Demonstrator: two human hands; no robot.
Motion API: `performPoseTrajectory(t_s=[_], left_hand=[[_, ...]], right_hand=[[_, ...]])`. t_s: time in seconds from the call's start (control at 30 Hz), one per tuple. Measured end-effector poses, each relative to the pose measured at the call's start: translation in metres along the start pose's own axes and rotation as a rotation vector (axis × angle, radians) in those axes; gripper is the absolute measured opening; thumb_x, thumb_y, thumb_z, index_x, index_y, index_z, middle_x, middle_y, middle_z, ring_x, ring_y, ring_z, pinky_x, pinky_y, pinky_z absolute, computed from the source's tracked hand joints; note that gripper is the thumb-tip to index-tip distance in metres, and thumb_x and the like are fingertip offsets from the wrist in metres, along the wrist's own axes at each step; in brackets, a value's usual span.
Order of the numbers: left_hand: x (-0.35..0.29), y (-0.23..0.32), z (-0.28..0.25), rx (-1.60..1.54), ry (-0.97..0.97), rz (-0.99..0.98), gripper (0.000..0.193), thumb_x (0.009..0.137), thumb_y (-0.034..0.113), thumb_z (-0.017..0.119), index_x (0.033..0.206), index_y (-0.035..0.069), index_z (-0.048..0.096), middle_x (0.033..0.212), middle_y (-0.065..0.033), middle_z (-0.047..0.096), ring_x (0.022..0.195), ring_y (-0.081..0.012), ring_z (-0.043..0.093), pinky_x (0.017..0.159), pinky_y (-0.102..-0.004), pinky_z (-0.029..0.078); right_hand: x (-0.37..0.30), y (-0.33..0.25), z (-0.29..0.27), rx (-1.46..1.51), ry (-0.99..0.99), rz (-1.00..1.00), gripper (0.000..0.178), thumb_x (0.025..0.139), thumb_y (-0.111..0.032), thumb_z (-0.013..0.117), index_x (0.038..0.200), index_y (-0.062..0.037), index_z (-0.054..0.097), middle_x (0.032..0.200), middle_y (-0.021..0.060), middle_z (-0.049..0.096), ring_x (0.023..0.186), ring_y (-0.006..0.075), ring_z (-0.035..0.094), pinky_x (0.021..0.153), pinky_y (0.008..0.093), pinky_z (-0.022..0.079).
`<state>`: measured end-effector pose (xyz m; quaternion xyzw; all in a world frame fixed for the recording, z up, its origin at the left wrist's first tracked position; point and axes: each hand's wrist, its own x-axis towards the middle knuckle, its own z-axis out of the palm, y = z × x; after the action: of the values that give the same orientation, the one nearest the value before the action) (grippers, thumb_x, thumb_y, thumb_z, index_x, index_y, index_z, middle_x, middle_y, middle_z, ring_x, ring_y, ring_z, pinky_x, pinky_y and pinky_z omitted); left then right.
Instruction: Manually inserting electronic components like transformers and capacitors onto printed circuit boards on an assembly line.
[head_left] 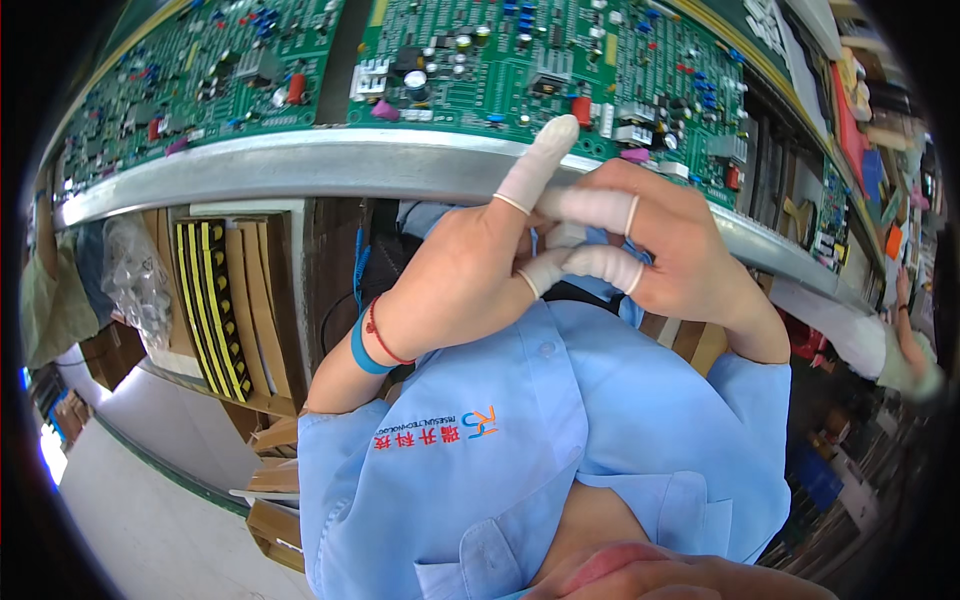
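Note:
My left hand is raised in front of my chest, its index finger stretched toward the circuit boards and its thumb apart from it. White finger cots cover both of these. My right hand meets it from the right, also with white cots on its bent index finger and thumb. Its fingertips close in around a whitish tip between the hands; I cannot make out what that is. The remaining left fingers are mostly hidden. Just beyond the hands lies a green circuit board crowded with components, including a red capacitor.
A metal rail runs along the front of the boards. Another green circuit board lies to the left. Below the rail are cardboard pieces and black-yellow strips on a shelf, beside a clear plastic bag. Other people stand at both sides.

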<state>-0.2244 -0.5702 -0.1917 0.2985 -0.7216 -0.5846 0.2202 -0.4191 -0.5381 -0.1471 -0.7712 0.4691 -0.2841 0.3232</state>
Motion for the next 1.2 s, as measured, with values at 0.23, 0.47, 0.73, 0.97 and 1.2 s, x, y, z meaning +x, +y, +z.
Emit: performPoseTrajectory(t_s=[0.23, 0.47, 0.73, 0.97, 1.2], left_hand=[[-0.027, -0.011, -0.024, -0.109, 0.160, -0.051, 0.096, 0.074, 0.005, 0.076, 0.149, 0.011, 0.017, 0.082, -0.0046, 0.066, 0.057, -0.0114, 0.055, 0.055, -0.0248, 0.045], [-0.057, -0.040, -0.047, -0.139, 0.374, -0.091, 0.066, 0.078, 0.001, 0.069, 0.138, 0.012, 0.045, 0.079, -0.0005, 0.064, 0.054, -0.0043, 0.048, 0.051, -0.0195, 0.041], [-0.064, -0.053, -0.055, -0.197, 0.460, -0.126, 0.063, 0.079, -0.002, 0.067, 0.137, 0.013, 0.046, 0.078, -0.0003, 0.063, 0.055, -0.0031, 0.046, 0.051, -0.0182, 0.038], [-0.062, -0.053, -0.053, -0.190, 0.474, -0.110, 0.061, 0.080, -0.002, 0.066, 0.136, 0.012, 0.047, 0.078, -0.0001, 0.063, 0.055, -0.0028, 0.046, 0.052, -0.0179, 0.038], [-0.062, -0.052, -0.050, -0.184, 0.487, -0.110, 0.061, 0.080, -0.002, 0.066, 0.136, 0.012, 0.047, 0.078, -0.0001, 0.064, 0.056, -0.0022, 0.047, 0.052, -0.0177, 0.038]], right_hand=[[0.047, 0.001, -0.001, 0.034, 0.076, 0.187, 0.019, 0.076, -0.004, 0.072, 0.095, -0.0058, 0.069, 0.083, 0.0038, 0.066, 0.071, 0.0108, 0.062, 0.059, 0.0240, 0.046], [0.086, 0.018, 0.031, -0.242, 0.172, -0.059, 0.020, 0.078, -0.005, 0.073, 0.098, -0.0066, 0.070, 0.083, 0.0000, 0.064, 0.059, 0.0022, 0.045, 0.050, 0.0190, 0.032], [0.095, 0.020, 0.038, -0.475, 0.141, -0.053, 0.014, 0.074, -0.014, 0.074, 0.087, -0.0122, 0.070, 0.077, 0.0027, 0.065, 0.063, 0.0203, 0.062, 0.052, 0.0289, 0.046], [0.094, 0.033, 0.045, -0.587, 0.249, -0.303, 0.015, 0.071, -0.012, 0.074, 0.085, -0.0108, 0.069, 0.075, 0.0022, 0.065, 0.063, 0.0179, 0.062, 0.051, 0.0279, 0.046], [0.092, 0.033, 0.044, -0.590, 0.255, -0.340, 0.014, 0.071, -0.010, 0.073, 0.083, -0.0096, 0.069, 0.077, 0.0020, 0.065, 0.066, 0.0177, 0.063, 0.052, 0.0275, 0.047]])
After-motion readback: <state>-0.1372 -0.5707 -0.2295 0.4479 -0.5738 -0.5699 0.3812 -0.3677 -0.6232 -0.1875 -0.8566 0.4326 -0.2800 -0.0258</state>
